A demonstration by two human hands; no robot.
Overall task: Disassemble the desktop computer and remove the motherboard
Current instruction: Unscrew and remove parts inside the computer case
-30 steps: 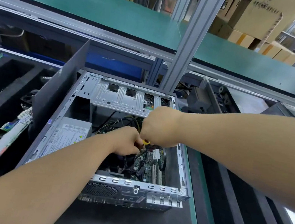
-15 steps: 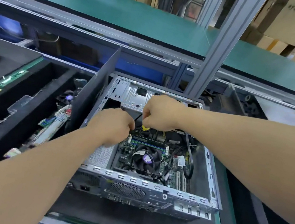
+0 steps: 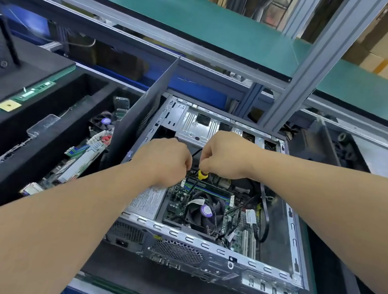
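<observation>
Both hands now sit farther into the case (image 3: 208,249), fan (image 3: 204,212) uncovered.
Right hand (image 3: 228,154) grips the screwdriver (image 3: 202,174); left hand (image 3: 168,160) is curled, contents hidden; we should keep the tool upright over the board (image 3: 180,196).

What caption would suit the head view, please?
Both hands, left and right, work a yellow-handled screwdriver inside the open desktop case.

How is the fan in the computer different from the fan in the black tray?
The fan in the computer lies flat, mounted on the motherboard; the fan in the black tray lies loose and tilted among removed parts. The computer's fan shows whole, the tray's is partly hidden. Both are black with purple centre stickers.
</observation>
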